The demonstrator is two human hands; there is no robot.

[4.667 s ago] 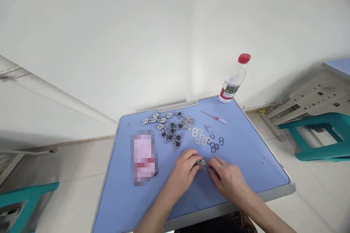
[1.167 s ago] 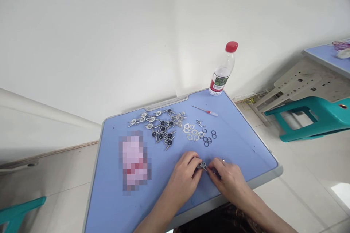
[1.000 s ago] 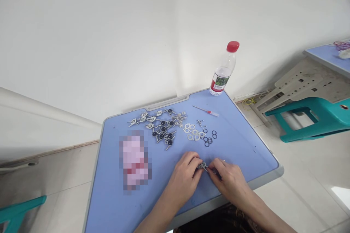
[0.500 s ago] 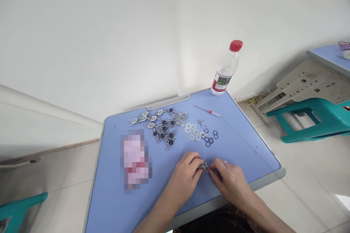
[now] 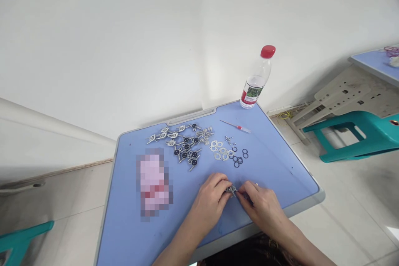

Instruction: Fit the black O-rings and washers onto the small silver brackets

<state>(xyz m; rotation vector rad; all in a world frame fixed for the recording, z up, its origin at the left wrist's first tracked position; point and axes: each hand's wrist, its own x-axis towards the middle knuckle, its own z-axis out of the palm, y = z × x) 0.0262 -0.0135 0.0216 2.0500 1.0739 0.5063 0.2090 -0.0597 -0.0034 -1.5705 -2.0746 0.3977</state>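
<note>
Near the front edge of the table, my left hand [image 5: 210, 197] pinches a small metal fitting [image 5: 231, 190] between thumb and fingers. Just to its right, the closed fingertips of my right hand [image 5: 264, 203] meet the side of that fitting. A dark bit shows under the right fingers, too hidden to name. Beyond my hands lie several flat metal gaskets [image 5: 222, 151] and black O-rings [image 5: 237, 160]. Tiny metal balls [image 5: 230, 140] are scattered behind them. Further left is a cluster of metal fittings with black discs [image 5: 186, 146], beside similar fittings with pale plates [image 5: 173, 135].
A screwdriver [image 5: 239, 127] with a red and clear handle lies toward the back of the blue table [image 5: 124, 232]. A water bottle [image 5: 253, 87] with a red cap stands at the far corner. A blurred pink item [image 5: 152, 170] lies left. Teal stools [image 5: 358, 133] stand on the floor.
Hardly anything differs. Both hands stay at the same spot, with only a slight shift of the fitting and fingertips. The whole view has moved very slightly.
</note>
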